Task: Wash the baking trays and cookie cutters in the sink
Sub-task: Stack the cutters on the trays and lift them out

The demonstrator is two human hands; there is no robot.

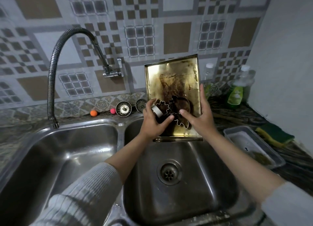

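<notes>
Barely begun: stained baking tray (176, 76) tilted over right sink basin (203, 158), right hand (201, 117) clamped on its edge, left hand (152, 122) apparently closed around cookie cutters (169, 109); faucet (71, 59) dry, sponge (274, 136) untouched

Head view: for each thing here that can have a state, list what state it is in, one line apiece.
Stained baking tray: tilted up over the right basin, dirty.
Cookie cutters: lying in the tray, unwashed.
Left hand: gripping a round cutter.
Right hand: holding the tray's right edge.
Faucet: no water running.
Right basin drain: unplugged.
Sink strainers: out, on the ledge.
Small metal tray: on the counter, holding water.
</notes>
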